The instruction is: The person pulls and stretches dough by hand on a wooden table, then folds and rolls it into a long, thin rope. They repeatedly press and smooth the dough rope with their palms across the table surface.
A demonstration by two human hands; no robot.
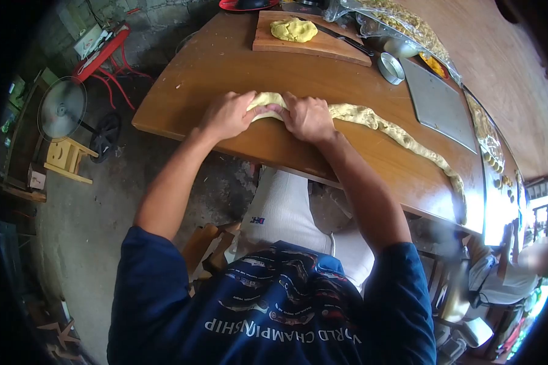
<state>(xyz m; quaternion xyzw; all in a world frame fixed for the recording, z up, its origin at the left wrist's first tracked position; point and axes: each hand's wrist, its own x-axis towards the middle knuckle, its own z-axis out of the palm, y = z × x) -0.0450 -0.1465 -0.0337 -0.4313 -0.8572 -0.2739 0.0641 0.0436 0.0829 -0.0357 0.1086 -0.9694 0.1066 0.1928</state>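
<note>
A long rope of pale yellow dough [402, 137] lies across the wooden table [201, 67], curving down toward its right front edge. At its left end, my left hand [228, 115] grips the dough with fingers curled round it. My right hand [309, 117] is closed on the same dough a little to the right. Between the two hands the dough is bent upward in an arch, and its thumb side shows. To the right of my right hand the rope looks lumpy, with a filling showing along it.
Behind are a cutting board [316, 51] with a yellow dough lump [293, 30] and a knife [347, 40]. A round tin [391, 68], a metal tray [439, 103] and a plastic-covered tray of food [402, 21] stand right. Another person [508, 277] sits at far right; a fan [63, 109] stands left.
</note>
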